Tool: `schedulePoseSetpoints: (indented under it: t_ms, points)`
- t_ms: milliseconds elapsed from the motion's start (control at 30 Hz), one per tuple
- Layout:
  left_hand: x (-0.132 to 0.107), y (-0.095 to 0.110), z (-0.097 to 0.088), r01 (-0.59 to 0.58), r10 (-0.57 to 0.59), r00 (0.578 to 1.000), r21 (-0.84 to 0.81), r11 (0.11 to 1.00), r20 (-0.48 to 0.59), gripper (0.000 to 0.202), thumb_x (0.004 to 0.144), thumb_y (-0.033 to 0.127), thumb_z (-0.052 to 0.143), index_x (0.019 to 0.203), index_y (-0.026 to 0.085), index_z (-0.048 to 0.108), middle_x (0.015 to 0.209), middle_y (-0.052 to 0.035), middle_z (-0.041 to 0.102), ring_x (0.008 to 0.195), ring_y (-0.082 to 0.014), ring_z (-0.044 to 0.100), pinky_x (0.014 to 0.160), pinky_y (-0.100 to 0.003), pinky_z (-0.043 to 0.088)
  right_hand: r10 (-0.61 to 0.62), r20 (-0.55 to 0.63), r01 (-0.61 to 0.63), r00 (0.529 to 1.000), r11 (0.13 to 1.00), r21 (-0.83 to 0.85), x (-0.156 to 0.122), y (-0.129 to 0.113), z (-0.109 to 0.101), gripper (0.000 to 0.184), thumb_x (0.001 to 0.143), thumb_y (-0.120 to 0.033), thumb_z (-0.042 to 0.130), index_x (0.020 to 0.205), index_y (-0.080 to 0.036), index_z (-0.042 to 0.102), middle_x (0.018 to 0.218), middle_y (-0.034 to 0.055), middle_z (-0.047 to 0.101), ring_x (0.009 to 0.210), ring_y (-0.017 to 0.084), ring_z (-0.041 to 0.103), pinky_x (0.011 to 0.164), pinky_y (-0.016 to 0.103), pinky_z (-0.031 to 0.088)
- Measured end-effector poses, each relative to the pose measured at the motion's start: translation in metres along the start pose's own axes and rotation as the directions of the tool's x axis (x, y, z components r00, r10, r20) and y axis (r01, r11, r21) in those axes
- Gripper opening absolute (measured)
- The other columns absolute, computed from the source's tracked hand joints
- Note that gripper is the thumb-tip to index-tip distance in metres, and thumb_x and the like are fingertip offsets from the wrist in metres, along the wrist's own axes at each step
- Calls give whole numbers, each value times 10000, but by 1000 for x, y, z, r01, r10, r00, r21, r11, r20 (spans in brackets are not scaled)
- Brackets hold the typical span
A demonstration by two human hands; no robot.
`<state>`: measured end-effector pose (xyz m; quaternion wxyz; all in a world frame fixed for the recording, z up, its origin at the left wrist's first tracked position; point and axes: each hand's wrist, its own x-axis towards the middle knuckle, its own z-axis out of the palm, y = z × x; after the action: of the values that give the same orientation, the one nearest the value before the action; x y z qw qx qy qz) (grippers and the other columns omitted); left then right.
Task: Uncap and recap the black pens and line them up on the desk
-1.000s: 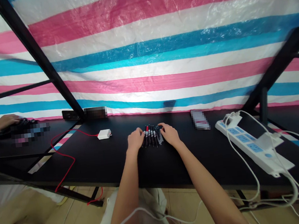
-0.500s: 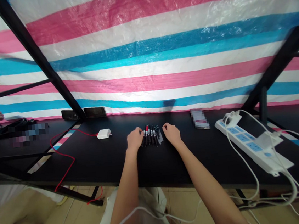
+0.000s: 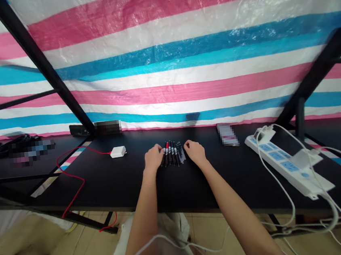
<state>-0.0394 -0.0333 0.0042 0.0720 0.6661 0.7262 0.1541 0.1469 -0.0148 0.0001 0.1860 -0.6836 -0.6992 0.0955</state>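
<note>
A tight row of several black pens, one with a red top, lies on the black table. Slimmer clear-bodied pens make up its right end. At the left end my left hand has its fingers curled against the outermost pen, which it partly covers. My right hand is closed just right of the row, thumb and forefinger together. A small gap separates it from the pens, and nothing shows in its fingers.
A white charger with a red cable lies to the left. Rightward are a blurred-out packet and a white power strip with plugs and trailing cables. Black frame bars rise before a striped sheet.
My right hand has shifted slightly left, closer to the pens. My left hand and the row stay about where they were. Another person's hand at the far left has gone out of view.
</note>
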Motion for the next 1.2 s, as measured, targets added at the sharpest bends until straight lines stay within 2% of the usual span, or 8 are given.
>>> schedulePoseSetpoints:
  t_ms: [333,500,733,900,1200]
  points:
    - [1,0,0,53,-52,999,-43,998,7,273,823,444,416,927,220,534,929,-37,636,867,-190,581,700,-271,386,-67,-4,67,998,998,11,1,0,3,185,792,-353,482,877,-239,600,869,9,631,768,146,567,614,225,349]
    - [1,2,0,80,-79,996,-17,997,28,258,814,439,423,836,215,549,886,-33,639,877,-189,579,720,-275,389,-67,3,67,998,998,-4,0,-1,4,174,780,-325,487,889,-239,591,870,7,629,770,145,570,613,224,351]
    - [-2,5,-2,100,-97,995,115,988,-39,252,790,382,427,820,172,564,905,-87,636,881,-228,580,731,-313,395,-40,-55,34,998,994,-102,-3,-5,4,175,797,-246,446,909,-173,559,928,79,610,829,183,591,677,252,393]
    - [-3,7,-1,101,-89,993,183,978,-73,259,774,343,425,829,151,590,923,-123,633,900,-253,579,741,-334,399,22,-22,-26,1000,984,-178,-2,-2,2,213,797,-241,436,911,-110,560,908,149,603,845,232,606,697,291,424]
    - [-2,11,0,105,-89,993,221,970,-81,277,770,326,421,871,137,597,935,-135,630,915,-257,577,750,-332,406,5,-22,-10,1000,975,-221,-3,-3,1,219,801,-193,418,964,-88,521,889,160,611,841,228,616,687,278,444]
